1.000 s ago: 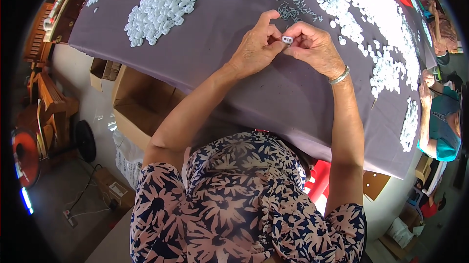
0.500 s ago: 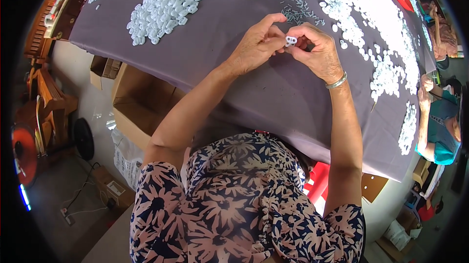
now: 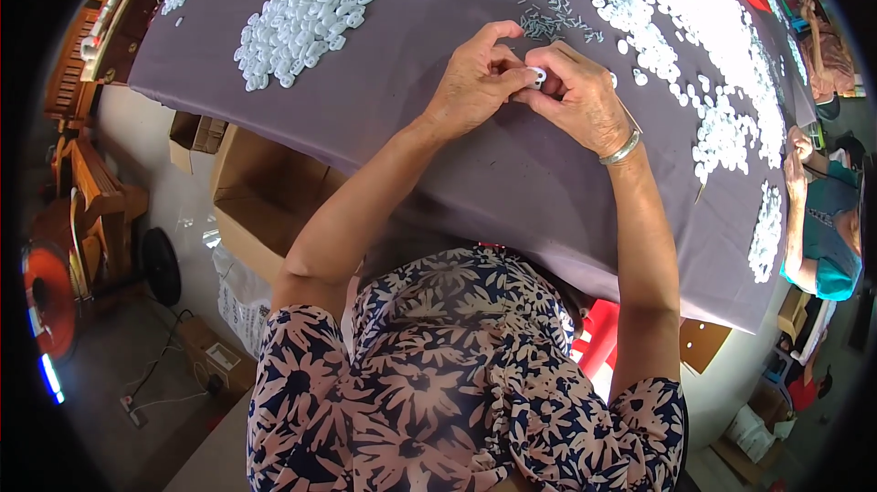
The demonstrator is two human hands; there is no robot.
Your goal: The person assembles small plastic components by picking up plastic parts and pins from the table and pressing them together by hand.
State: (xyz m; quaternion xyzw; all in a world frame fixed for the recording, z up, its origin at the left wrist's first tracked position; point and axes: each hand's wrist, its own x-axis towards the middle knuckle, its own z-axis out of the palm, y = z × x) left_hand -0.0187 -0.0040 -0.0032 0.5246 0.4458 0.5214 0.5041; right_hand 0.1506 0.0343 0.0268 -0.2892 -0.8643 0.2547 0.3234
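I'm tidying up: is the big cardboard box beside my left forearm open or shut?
Open: the cardboard box shows its inside below the tablecloth.

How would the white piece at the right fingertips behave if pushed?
The white piece is probably light, small enough for the right hand to pinch. It seems stiff, showing no bend. Its outline looks rounded, so it may slip.

The bare left forearm [image 3: 370, 190] runs diagonally up and rightward from a bent elbow; the bare right forearm [image 3: 647, 236] stands nearly upright. The bare left hand [image 3: 475, 85] has its index finger arched above a thumb pointing right. The bare right hand [image 3: 580, 99] curls leftward, thumb and index finger pinched. Both hands' fingertips converge closely.
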